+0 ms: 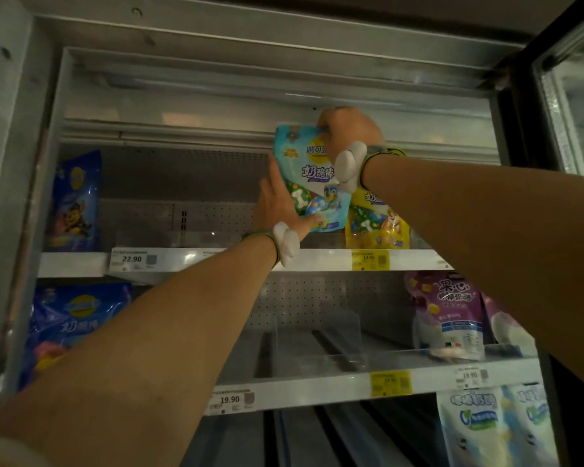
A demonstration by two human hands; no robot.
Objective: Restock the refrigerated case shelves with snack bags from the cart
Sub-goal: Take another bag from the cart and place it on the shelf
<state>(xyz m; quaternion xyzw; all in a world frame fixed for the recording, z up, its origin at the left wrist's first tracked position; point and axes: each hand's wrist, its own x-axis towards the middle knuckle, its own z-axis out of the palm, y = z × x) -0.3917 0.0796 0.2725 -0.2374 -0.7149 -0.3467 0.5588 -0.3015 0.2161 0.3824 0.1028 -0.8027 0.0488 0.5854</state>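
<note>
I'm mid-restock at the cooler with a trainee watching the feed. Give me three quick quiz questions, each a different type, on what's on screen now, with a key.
1. True or false: the light blue bag already stands on the top shelf with both hands off it.
2. Multiple choice: the bag directly right of the light blue bag is A) purple B) yellow C) dark blue.
3. Fill in: the white price tag at the top shelf's left reads ____.

Key
1. False: the right hand grips its top and the left hand holds its lower left edge.
2. B, the yellow bag.
3. 22.90
</note>
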